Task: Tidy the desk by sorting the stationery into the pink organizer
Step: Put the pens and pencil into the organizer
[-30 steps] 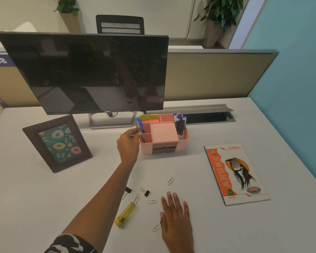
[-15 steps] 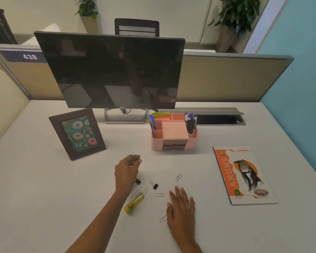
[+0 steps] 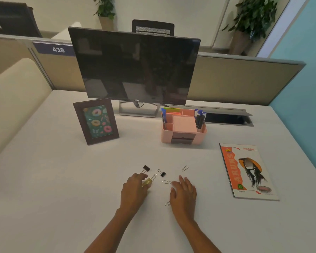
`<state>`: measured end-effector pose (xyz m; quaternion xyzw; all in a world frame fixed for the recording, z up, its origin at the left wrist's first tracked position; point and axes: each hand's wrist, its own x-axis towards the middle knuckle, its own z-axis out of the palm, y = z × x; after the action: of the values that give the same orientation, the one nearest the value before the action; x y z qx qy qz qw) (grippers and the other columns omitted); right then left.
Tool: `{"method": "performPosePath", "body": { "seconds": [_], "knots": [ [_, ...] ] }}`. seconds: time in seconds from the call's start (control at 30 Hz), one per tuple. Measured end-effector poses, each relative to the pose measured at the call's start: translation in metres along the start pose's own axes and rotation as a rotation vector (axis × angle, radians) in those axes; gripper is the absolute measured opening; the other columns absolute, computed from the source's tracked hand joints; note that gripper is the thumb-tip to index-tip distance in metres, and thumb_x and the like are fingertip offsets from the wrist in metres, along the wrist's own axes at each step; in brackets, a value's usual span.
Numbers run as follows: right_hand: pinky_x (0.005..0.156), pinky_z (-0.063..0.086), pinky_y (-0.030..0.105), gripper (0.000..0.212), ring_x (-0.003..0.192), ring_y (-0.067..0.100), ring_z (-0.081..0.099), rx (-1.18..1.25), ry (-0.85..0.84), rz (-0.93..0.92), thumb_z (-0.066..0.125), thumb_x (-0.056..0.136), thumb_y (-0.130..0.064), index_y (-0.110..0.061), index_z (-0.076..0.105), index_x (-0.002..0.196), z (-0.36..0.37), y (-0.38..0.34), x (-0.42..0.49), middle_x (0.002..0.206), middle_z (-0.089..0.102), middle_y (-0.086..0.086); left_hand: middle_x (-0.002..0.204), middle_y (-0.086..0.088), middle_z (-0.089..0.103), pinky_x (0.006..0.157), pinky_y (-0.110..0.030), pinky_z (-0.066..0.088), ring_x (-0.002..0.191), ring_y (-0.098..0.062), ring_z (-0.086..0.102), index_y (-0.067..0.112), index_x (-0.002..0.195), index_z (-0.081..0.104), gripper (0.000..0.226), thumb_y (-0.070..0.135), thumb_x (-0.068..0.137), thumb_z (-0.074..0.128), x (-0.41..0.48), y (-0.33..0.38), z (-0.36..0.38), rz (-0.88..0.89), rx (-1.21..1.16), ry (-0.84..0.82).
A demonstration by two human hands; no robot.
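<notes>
The pink organizer [image 3: 203, 132] stands behind the middle of the desk, with blue pens, markers and sticky notes in its slots. Near the front lie two black binder clips [image 3: 146, 168] [image 3: 162, 173] and several paper clips [image 3: 185, 168]. A yellow highlighter [image 3: 147, 182] lies by the left binder clip, and my left hand [image 3: 133, 190] pinches it between fingers and thumb, hiding most of it. My right hand [image 3: 183, 194] rests flat on the desk, its fingertips next to one paper clip [image 3: 166, 182]. Another paper clip [image 3: 167, 203] peeks out at its left edge.
A dark monitor [image 3: 135, 68] stands at the back, with a framed donut picture [image 3: 96, 121] to its left. An orange notebook [image 3: 247, 170] lies on the right. An open cable slot [image 3: 226, 118] sits behind the organizer, and partitions bound the desk.
My left hand came back from the organizer's left side to the front of the desk and took hold of the yellow highlighter. My right hand stayed flat.
</notes>
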<state>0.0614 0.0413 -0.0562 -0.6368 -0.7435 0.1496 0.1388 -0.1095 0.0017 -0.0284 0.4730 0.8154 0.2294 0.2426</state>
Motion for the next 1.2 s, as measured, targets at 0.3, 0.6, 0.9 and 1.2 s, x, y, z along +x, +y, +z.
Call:
{"method": "performPosePath", "body": {
  "seconds": [0.3,0.6,0.9,1.2],
  "knots": [
    [0.093,0.046,0.031,0.017,0.11,0.016,0.05,0.133,0.034,-0.135,0.065,0.084,-0.021,-0.023,0.07,0.101,0.006,-0.04,-0.025,0.113,0.063,-0.005,0.116,0.005,0.06,0.082,-0.031,0.052,0.103,-0.016,0.059,0.025,0.127,0.052,0.045,0.027,0.085,0.065,-0.011,-0.003,0.003,-0.033,0.062,-0.02],
    [0.074,0.051,0.019,0.02,0.084,0.009,0.063,0.569,-0.129,0.152,0.056,0.092,-0.019,-0.017,0.066,0.109,-0.008,-0.057,-0.015,0.104,0.067,-0.001,0.091,0.004,0.072,0.084,-0.04,0.056,0.083,-0.013,0.068,0.02,0.103,0.067,0.027,0.023,0.077,0.072,-0.008,0.012,0.004,-0.349,-0.625,-0.056],
    [0.074,0.06,0.029,0.025,0.086,0.018,0.068,0.849,-0.04,0.304,0.06,0.09,-0.017,-0.016,0.066,0.114,-0.035,-0.052,0.027,0.104,0.069,0.004,0.089,-0.002,0.072,0.08,-0.037,0.059,0.082,-0.019,0.069,0.017,0.092,0.068,0.011,0.019,0.082,0.073,0.024,0.064,0.001,-0.295,-0.78,-0.008],
    [0.077,0.058,0.027,0.027,0.091,0.02,0.067,0.849,0.091,0.299,0.062,0.089,-0.018,-0.014,0.066,0.115,-0.065,-0.042,0.093,0.111,0.069,0.006,0.096,0.003,0.072,0.089,-0.042,0.055,0.09,-0.018,0.067,0.025,0.095,0.071,0.01,0.022,0.085,0.07,0.073,0.125,-0.001,-0.175,-0.741,-0.042]
  ]
}}
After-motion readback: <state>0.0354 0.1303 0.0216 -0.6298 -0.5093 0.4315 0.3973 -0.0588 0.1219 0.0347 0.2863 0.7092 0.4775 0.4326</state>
